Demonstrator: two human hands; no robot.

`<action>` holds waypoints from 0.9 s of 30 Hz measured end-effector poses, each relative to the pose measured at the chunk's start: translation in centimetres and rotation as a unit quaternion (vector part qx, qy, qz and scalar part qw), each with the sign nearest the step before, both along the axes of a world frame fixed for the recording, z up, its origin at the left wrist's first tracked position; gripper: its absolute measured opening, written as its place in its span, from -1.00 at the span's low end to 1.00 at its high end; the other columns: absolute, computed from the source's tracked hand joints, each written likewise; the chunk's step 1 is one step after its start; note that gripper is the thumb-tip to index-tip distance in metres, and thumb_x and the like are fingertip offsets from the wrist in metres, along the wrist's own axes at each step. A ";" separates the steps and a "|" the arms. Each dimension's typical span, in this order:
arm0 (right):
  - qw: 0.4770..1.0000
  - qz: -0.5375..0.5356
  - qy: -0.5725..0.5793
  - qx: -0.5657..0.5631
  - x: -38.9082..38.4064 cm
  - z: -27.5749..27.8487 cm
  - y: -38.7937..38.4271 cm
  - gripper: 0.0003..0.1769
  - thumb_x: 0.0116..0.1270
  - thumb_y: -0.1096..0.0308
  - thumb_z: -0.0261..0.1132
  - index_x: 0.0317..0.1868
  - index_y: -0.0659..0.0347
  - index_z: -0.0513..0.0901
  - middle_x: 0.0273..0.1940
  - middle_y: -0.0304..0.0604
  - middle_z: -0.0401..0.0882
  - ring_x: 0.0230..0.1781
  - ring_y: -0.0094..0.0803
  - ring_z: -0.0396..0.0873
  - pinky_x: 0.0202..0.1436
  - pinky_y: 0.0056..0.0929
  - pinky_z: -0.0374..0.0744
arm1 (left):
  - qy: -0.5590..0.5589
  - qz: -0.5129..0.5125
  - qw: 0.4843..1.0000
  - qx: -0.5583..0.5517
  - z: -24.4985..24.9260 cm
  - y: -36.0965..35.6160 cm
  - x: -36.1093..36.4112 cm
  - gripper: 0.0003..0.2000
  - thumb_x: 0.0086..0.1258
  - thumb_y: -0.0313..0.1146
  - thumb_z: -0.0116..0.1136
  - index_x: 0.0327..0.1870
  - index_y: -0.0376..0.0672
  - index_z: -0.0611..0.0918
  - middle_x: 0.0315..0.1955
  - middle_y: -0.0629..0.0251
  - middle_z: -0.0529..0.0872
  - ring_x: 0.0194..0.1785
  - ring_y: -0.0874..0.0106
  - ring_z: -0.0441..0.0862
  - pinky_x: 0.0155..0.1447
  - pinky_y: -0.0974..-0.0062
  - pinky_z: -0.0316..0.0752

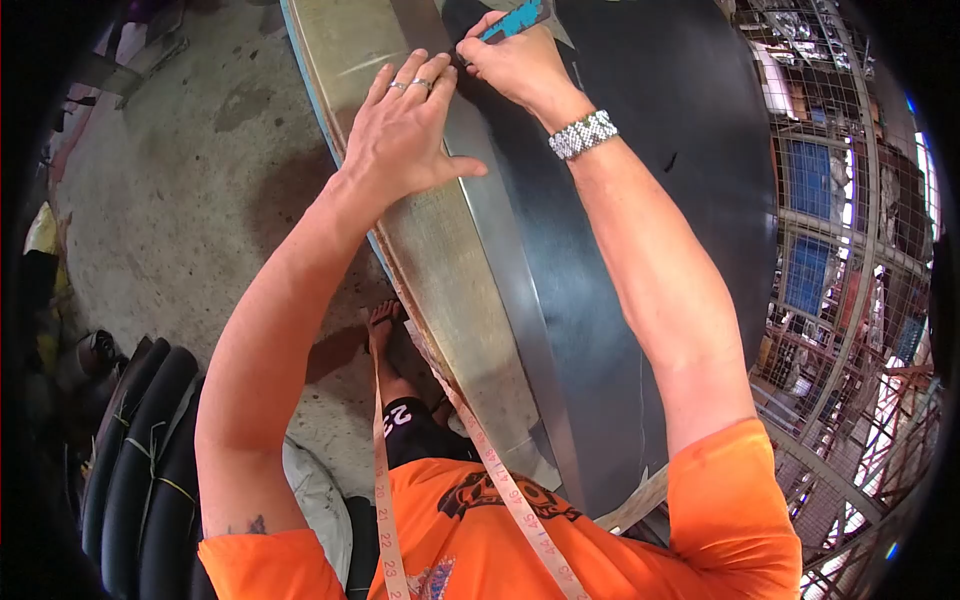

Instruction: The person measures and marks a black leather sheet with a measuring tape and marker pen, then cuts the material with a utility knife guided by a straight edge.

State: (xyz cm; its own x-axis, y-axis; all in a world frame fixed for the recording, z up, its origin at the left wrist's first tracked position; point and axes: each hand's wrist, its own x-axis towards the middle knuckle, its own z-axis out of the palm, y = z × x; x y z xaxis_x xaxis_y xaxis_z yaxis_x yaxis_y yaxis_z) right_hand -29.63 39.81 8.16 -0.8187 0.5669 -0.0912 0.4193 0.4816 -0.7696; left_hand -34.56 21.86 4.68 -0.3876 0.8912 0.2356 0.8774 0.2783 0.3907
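Note:
My left hand lies flat with fingers stretched out, pressing on a long metal straightedge at the edge of a black sheet. Two rings show on its fingers. Close by on the right, my right hand grips a teal utility knife low over the sheet, along the straightedge. The knife's tip is hidden by the fingers. Under the straightedge runs the worn, tan-grey table top.
A pink tape measure hangs down my front. Rolled black material tied with string stands at lower left on the concrete floor. A wire-mesh fence lines the right side. A small dark scrap lies on the sheet.

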 end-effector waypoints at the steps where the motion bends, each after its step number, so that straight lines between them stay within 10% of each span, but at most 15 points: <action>1: 0.999 0.016 0.009 0.035 0.6 0.1 -0.2 -0.80 0.29 0.25 0.34 -0.28 0.21 0.72 -0.45 -0.12 0.74 -0.41 -0.29 0.71 -0.27 -0.33 0.63 | 0.001 0.002 1.000 -0.003 0.0 0.0 0.0 0.12 -0.04 0.28 0.57 0.48 -0.33 0.42 0.52 0.12 0.39 0.65 0.13 0.17 0.69 0.02 0.08; 3: 0.993 0.051 0.027 0.107 2.2 -0.5 -0.5 -0.79 0.26 0.23 0.33 -0.32 0.20 0.71 -0.44 0.05 0.73 -0.33 0.02 0.74 -0.19 -0.15 0.67 | -0.001 0.006 1.000 0.001 0.0 0.0 0.0 0.12 -0.05 0.29 0.57 0.48 -0.33 0.42 0.51 0.13 0.40 0.65 0.13 0.17 0.69 0.00 0.08; 13: 0.998 0.011 0.008 0.067 9.1 0.3 -4.0 -0.77 0.29 0.22 0.32 -0.29 0.25 0.72 -0.42 0.03 0.74 -0.37 -0.06 0.75 -0.21 -0.18 0.68 | -0.018 0.002 0.999 0.028 -1.1 -3.3 6.0 0.21 -0.05 0.35 0.54 0.58 -0.27 0.29 0.62 0.12 0.20 0.69 0.07 0.04 0.68 -0.07 0.01; 16: 0.986 0.029 0.024 0.161 8.9 -1.1 -3.3 -0.76 0.29 0.18 0.37 -0.28 0.19 0.75 -0.44 -0.23 0.77 -0.42 -0.46 0.72 -0.29 -0.41 0.62 | -0.044 0.008 0.999 0.016 -1.1 -4.8 10.4 0.29 -0.09 0.39 0.51 0.62 -0.26 0.20 0.63 0.09 0.16 0.71 0.07 -0.01 0.68 -0.09 -0.03; 19: 0.959 0.078 0.084 0.259 8.4 -2.9 -2.5 -0.80 0.30 0.30 0.22 -0.35 0.27 0.63 -0.36 0.14 0.69 -0.25 0.14 0.67 -0.16 0.04 0.59 | -0.032 0.035 0.999 -0.024 -0.4 -4.5 11.5 0.34 -0.13 0.39 0.54 0.64 -0.26 0.16 0.64 0.10 0.15 0.71 0.07 0.00 0.68 -0.10 -0.04; 22: 0.974 0.091 0.031 0.207 8.0 -2.1 -2.2 -0.79 0.34 0.31 0.17 -0.27 0.29 0.61 -0.31 0.16 0.68 -0.19 0.21 0.64 -0.02 0.12 0.57 | -0.021 0.055 0.994 -0.089 0.8 -4.1 11.8 0.38 -0.18 0.38 0.58 0.66 -0.21 0.13 0.66 0.11 0.12 0.71 0.08 0.00 0.69 -0.11 -0.06; 25: 0.975 0.088 -0.110 0.170 9.8 -1.9 -2.1 -0.75 0.26 0.18 0.31 -0.31 0.20 0.73 -0.44 -0.10 0.76 -0.40 -0.21 0.74 -0.27 -0.32 0.64 | -0.006 0.066 0.992 -0.111 1.0 -3.9 11.9 0.39 -0.19 0.38 0.58 0.66 -0.21 0.12 0.66 0.13 0.11 0.72 0.09 -0.02 0.69 -0.13 -0.06; 27: 0.980 0.051 -0.006 0.192 13.0 -1.4 -5.0 -0.76 0.27 0.20 0.28 -0.32 0.22 0.71 -0.43 0.05 0.72 -0.35 0.00 0.72 -0.23 -0.21 0.66 | -0.004 0.077 0.986 -0.148 1.5 -3.6 12.1 0.39 -0.18 0.39 0.58 0.67 -0.21 0.11 0.67 0.16 0.09 0.73 0.11 -0.04 0.70 -0.14 -0.06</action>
